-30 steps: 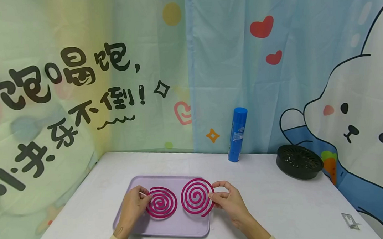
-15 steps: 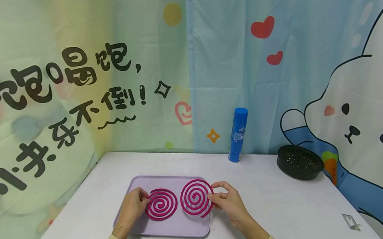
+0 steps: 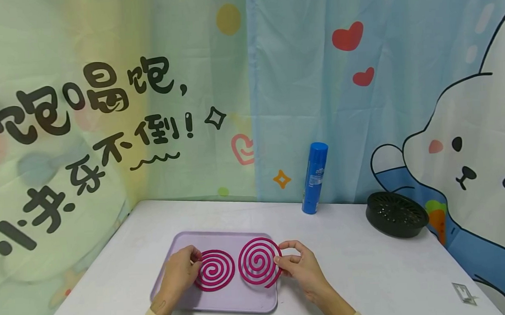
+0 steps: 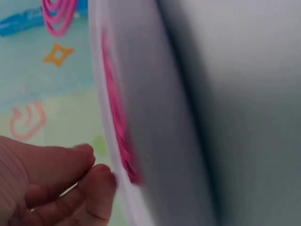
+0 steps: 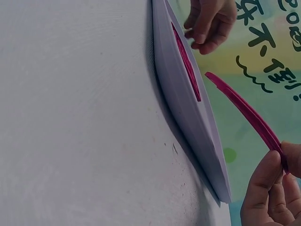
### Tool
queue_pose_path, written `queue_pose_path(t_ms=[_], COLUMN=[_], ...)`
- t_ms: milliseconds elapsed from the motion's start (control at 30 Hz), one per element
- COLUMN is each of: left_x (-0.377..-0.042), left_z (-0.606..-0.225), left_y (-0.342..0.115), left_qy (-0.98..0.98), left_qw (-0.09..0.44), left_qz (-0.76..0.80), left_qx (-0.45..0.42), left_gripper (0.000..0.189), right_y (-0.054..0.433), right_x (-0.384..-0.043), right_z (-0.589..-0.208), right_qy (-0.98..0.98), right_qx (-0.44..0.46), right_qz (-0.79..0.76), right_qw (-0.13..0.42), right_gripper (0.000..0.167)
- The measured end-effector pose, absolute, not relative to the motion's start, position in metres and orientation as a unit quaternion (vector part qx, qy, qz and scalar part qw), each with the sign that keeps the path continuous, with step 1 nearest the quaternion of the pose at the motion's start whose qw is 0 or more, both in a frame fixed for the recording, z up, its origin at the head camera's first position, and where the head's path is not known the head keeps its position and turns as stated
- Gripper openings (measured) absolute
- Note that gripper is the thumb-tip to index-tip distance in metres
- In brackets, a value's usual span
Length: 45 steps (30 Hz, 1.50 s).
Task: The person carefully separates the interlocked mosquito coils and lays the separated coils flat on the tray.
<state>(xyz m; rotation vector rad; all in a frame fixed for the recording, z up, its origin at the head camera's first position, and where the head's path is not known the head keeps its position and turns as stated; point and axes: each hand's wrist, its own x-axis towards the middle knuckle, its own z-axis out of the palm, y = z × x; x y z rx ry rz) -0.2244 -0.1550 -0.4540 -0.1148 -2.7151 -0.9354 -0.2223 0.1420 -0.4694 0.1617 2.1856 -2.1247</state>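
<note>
Two magenta spiral mosquito coils are at the middle front in the head view. One coil (image 3: 213, 270) lies flat on a lilac tray (image 3: 231, 303). My left hand (image 3: 178, 276) is at that coil's left edge; in the left wrist view its thumb and fingertips (image 4: 99, 176) are close together with no coil between them. Over the tray's right part, my right hand (image 3: 299, 269) pinches the other coil (image 3: 260, 259) by its right edge. That coil is raised and tilted, as the right wrist view shows it (image 5: 249, 114) clear of the tray.
At the back of the white table (image 3: 346, 266) stands a blue cylindrical can (image 3: 314, 178). A round black container with a perforated top (image 3: 396, 214) is at the back right. A small flat metal piece (image 3: 464, 293) lies near the right edge. Printed curtains hang behind.
The left coil has come down slightly onto the tray, and my left hand's fingers have let go of its edge. My right hand holds its coil almost still.
</note>
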Motion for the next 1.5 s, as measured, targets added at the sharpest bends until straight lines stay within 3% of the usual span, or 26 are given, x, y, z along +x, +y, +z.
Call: queue_pose_path(t_ms=[233, 400, 1067, 1500], left_x=[-0.215, -0.212, -0.211, -0.212], left_z=[-0.449, -0.453, -0.455, -0.454], left_y=[-0.130, -0.125, -0.144, -0.153], left_qy=[-0.935, -0.944, -0.962, -0.962], left_qw=[0.091, 0.077, 0.064, 0.070], left_qz=[-0.315, -0.276, -0.245, -0.242], left_qx=[-0.133, -0.164, -0.098, -0.104], left_gripper=[0.023, 0.022, 0.024, 0.016], right_y=[0.138, 0.133, 0.116, 0.111], right_x=[-0.223, -0.223, -0.223, -0.225], right_z=[-0.469, -0.469, -0.468, -0.472], right_qy=[0.716, 0.718, 0.754, 0.737], right_qx=[0.055, 0.053, 0.044, 0.014], right_qz=[-0.695, -0.693, -0.654, -0.674], right_qw=[0.041, 0.044, 0.040, 0.043], right_gripper=[0.041, 0.042, 0.040, 0.034])
